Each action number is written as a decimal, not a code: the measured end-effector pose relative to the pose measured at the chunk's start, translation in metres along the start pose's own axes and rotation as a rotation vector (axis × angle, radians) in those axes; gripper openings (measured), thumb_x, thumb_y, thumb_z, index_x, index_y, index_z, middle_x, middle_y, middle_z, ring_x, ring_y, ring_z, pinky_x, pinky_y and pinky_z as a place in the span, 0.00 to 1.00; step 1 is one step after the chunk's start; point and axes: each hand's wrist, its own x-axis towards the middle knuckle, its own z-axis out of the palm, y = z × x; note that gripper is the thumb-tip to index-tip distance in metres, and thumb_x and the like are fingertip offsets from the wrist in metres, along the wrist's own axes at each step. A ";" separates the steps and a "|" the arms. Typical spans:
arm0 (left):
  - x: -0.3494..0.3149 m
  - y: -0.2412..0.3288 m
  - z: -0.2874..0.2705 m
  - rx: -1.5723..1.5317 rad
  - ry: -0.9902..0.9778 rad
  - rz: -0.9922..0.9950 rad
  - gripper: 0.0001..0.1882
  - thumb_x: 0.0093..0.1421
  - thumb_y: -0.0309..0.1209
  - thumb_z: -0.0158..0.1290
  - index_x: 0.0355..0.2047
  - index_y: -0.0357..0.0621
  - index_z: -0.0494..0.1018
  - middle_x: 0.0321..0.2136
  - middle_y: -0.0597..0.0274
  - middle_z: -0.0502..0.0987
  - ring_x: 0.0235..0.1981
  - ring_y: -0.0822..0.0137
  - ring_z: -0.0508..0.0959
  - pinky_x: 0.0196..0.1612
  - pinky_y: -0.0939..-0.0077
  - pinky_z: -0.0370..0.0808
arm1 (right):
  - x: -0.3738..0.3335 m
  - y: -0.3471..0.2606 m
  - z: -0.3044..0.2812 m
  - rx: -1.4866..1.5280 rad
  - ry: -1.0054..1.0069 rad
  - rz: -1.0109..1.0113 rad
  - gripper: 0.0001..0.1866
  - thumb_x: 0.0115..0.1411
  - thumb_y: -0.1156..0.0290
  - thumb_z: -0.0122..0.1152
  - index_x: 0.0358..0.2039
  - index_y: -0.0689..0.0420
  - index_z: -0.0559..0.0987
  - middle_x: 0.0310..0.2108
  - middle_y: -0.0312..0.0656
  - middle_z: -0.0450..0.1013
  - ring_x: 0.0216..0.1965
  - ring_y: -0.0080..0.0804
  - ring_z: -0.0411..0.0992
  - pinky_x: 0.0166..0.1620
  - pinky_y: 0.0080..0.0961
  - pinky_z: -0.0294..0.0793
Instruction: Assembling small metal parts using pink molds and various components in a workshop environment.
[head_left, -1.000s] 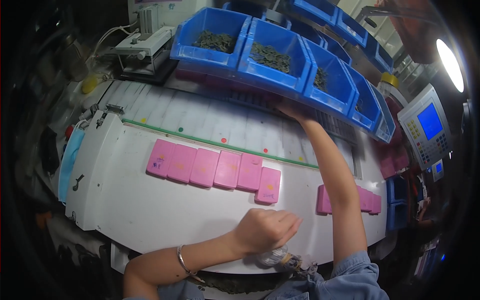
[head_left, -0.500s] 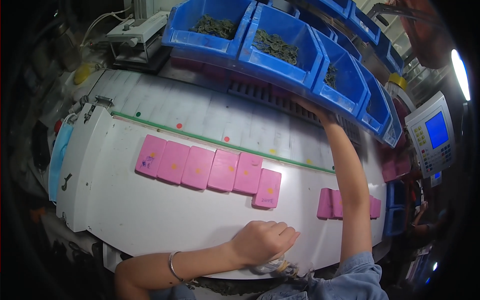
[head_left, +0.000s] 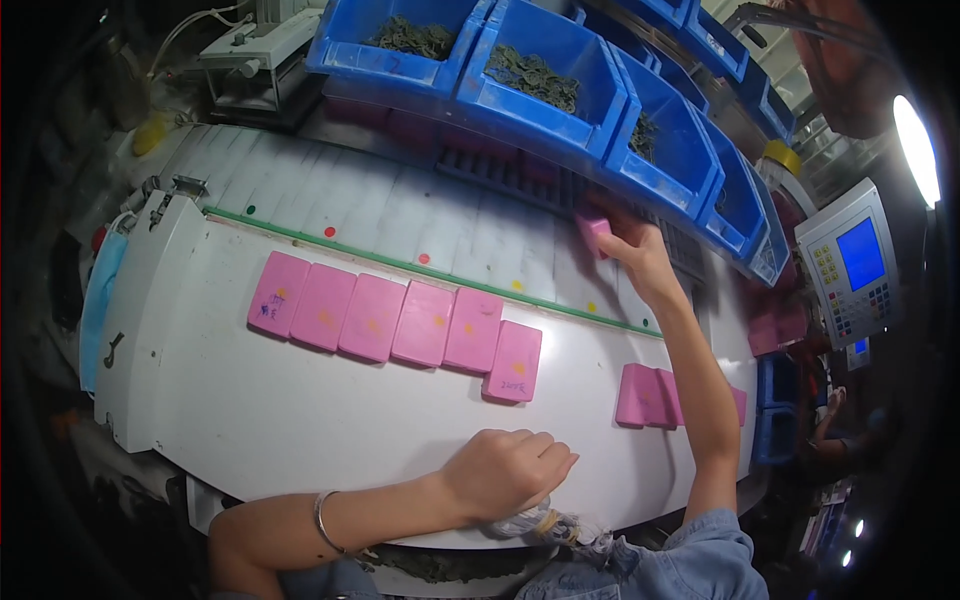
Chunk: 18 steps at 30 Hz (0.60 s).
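Observation:
My right hand (head_left: 637, 255) pinches a small pink block (head_left: 592, 230) between thumb and fingers, just below the front of the blue bins. Part of that block and some fingertips are in shadow. My left hand (head_left: 505, 473) is a closed fist resting near the table's front edge, with nothing showing in it. Ahead of the fist lies a row of several pink rectangular blocks (head_left: 372, 318) with yellow marks. The rightmost block (head_left: 513, 362) sits a little nearer than the others. More pink blocks (head_left: 640, 394) stand at the right, partly hidden by my right forearm.
Blue bins (head_left: 545, 75) with greenish rings overhang the white table (head_left: 220, 400). A green strip (head_left: 400, 262) divides its surface, with coloured dots beyond. A dark slotted rack (head_left: 500, 180) lies under the bins. A control panel with a blue screen (head_left: 860, 250) stands right.
My right hand has come back out from under the bins with a pink block in it. My left fist stays by the front edge. The whole view has shifted slightly.

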 end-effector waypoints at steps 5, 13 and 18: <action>-0.002 -0.002 0.000 -0.006 -0.017 0.009 0.10 0.50 0.28 0.55 0.15 0.45 0.67 0.11 0.65 0.65 0.12 0.67 0.68 0.14 0.76 0.64 | -0.043 -0.021 0.023 0.524 -0.187 -0.018 0.37 0.49 0.60 0.64 0.55 0.65 0.62 0.53 0.54 0.63 0.55 0.37 0.63 0.58 0.31 0.57; 0.002 -0.001 -0.002 0.013 -0.009 0.029 0.10 0.49 0.28 0.55 0.15 0.45 0.67 0.11 0.65 0.65 0.12 0.66 0.69 0.16 0.74 0.66 | -0.064 -0.045 0.046 0.694 -0.311 0.020 0.40 0.44 0.62 0.66 0.55 0.68 0.61 0.54 0.61 0.60 0.54 0.46 0.63 0.57 0.36 0.58; 0.000 -0.001 -0.001 0.016 -0.035 0.004 0.10 0.51 0.29 0.54 0.15 0.45 0.67 0.12 0.64 0.65 0.14 0.66 0.69 0.16 0.73 0.67 | -0.016 -0.016 0.035 -0.520 -0.026 -0.377 0.26 0.53 0.66 0.59 0.51 0.62 0.69 0.47 0.46 0.70 0.45 0.33 0.69 0.47 0.28 0.66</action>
